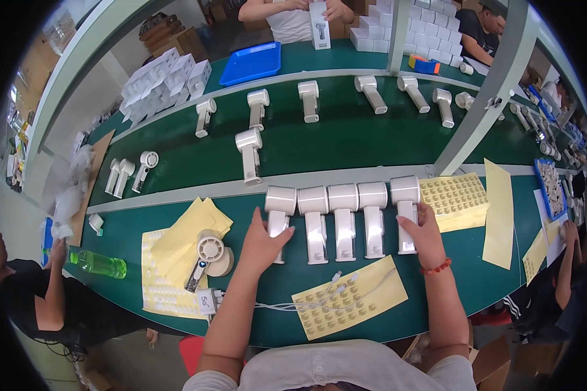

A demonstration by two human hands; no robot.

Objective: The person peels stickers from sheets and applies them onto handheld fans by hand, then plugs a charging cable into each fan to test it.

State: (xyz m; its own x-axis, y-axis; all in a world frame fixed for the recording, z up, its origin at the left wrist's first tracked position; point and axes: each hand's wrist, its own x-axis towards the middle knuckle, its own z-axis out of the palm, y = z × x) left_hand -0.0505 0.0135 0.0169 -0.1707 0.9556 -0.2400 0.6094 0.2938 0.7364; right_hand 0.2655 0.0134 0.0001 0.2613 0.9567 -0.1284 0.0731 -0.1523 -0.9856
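Observation:
Several white handheld fans lie in a row on the green table, round heads away from me and handles toward me. My left hand (262, 245) has its fingers and thumb around the handle of the leftmost handheld fan (281, 199). At the other end, my right hand (426, 236) grips the rightmost handheld fan (406, 191) by its handle. Between them, three handheld fans (344, 225) sit close together, touched by neither hand. Nearer me, white cables (313, 305) cross a yellow sticker sheet (350, 298).
Left of my arm are another fan (209, 251), yellow sheets (169, 260), a white charger (207, 301) and a green bottle (99, 264). More sticker sheets (454, 199) lie at right. Beyond a rail, fans (249, 155) rest on a green belt (293, 153). Co-workers surround the table.

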